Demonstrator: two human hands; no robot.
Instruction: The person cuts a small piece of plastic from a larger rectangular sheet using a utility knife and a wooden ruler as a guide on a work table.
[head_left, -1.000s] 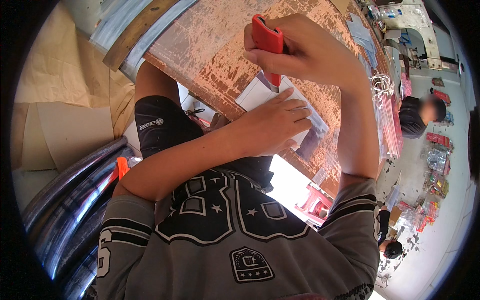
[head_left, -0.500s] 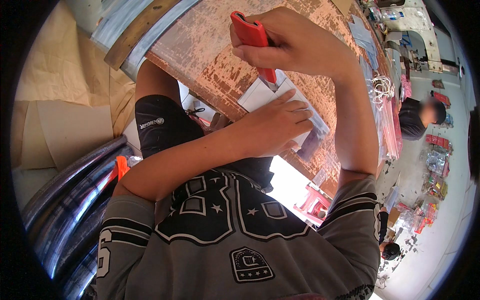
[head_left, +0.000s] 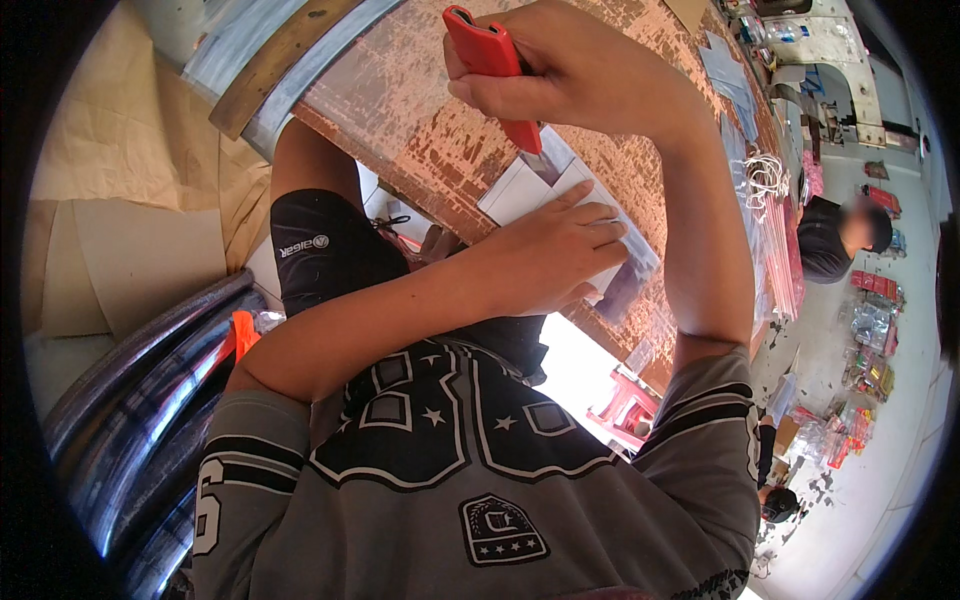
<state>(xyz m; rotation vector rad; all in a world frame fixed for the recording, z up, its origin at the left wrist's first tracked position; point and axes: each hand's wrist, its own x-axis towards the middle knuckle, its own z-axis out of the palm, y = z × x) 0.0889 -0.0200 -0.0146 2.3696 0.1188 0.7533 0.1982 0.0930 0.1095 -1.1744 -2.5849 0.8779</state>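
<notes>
Head view: the worn brown table (head_left: 420,110) is the landmark. On it, by its edge nearest the person, lies the white card (head_left: 515,192), with a sheet of clear plastic (head_left: 630,280) beside it. The left hand (head_left: 553,255) lies flat over both at that edge, fingers slightly apart and gripping nothing. The right hand (head_left: 580,75) is above the table, its fingers curled tightly around a red cutter (head_left: 490,60), whose blade (head_left: 533,160) points down at the card; whether the tip touches is too small to tell. At the table's far right side are grey sheets (head_left: 725,75) and a bundle of white cord (head_left: 765,173). Left of the table is brown paper (head_left: 120,160); beyond its right side sits another person (head_left: 828,235) in dark clothing.
</notes>
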